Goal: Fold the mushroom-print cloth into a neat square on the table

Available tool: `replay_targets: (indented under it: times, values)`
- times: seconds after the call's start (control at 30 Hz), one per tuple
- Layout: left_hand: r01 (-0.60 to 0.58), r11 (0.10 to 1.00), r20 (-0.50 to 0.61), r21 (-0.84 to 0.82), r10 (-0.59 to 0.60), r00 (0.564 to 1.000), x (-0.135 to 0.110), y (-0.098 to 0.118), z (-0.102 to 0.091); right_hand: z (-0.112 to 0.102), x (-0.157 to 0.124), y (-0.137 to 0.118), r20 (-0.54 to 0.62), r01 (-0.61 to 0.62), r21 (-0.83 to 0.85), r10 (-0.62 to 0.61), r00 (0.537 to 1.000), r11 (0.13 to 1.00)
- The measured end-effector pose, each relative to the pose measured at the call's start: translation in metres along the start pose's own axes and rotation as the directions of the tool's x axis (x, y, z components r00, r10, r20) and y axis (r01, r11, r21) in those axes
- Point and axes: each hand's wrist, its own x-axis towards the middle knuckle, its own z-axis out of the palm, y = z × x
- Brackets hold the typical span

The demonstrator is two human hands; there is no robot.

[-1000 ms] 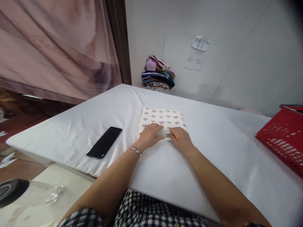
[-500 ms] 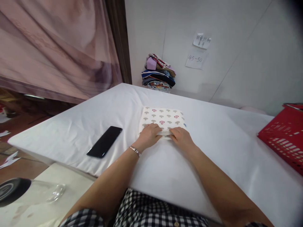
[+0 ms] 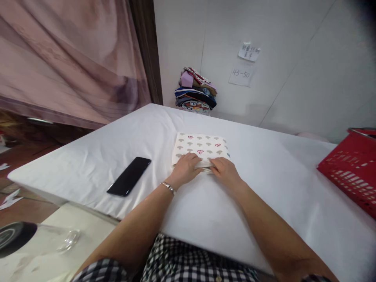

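Observation:
A folded white cloth (image 3: 202, 145) with grey and red mushroom prints lies on the white-covered table (image 3: 117, 141). Its layered front edge faces me. My left hand (image 3: 187, 167) grips that edge on the left side, fingers on top and thumb at the front. On the right side of the same edge, my right hand (image 3: 225, 170) pinches the layers in the same way. Between the two thumbs the stacked folds show, slightly parted near the bottom. The undersides of my fingers are hidden.
Left of the cloth lies a black phone (image 3: 129, 176). A red plastic basket (image 3: 349, 168) stands at the right edge. Folded clothes (image 3: 196, 92) are piled at the back by the wall. A clear bottle with a black cap (image 3: 20, 237) lies at lower left.
The layers at the cloth's front edge stand slightly higher and more parted between my hands. Both hands keep nearly the same place; the view has shifted a little.

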Motion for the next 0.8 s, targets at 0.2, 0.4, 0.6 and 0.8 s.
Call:
replay_targets:
  times: [0.2, 0.4, 0.6, 0.8]
  values:
    - [0.014, 0.999, 0.007, 0.032, -0.014, 1.0, 0.001, 0.001, 0.001, 0.0, 0.0, -0.001, -0.011, 0.013, -0.006, -0.013, 1.0, 1.0]
    - [0.03, 0.996, -0.024, 0.087, -0.028, 0.999, 0.002, 0.003, 0.004, -0.001, 0.001, -0.003, 0.033, -0.014, -0.006, 0.014, 0.999, 1.0]
    - [0.025, 0.993, -0.031, 0.113, -0.021, 0.999, 0.002, 0.004, 0.004, -0.008, 0.0, -0.005, 0.116, -0.014, 0.028, 0.01, 0.993, 1.0]
    - [0.013, 0.994, -0.034, 0.106, -0.009, 0.999, 0.002, 0.001, 0.004, -0.01, 0.0, -0.008, 0.117, -0.023, -0.001, 0.022, 0.993, 1.0]
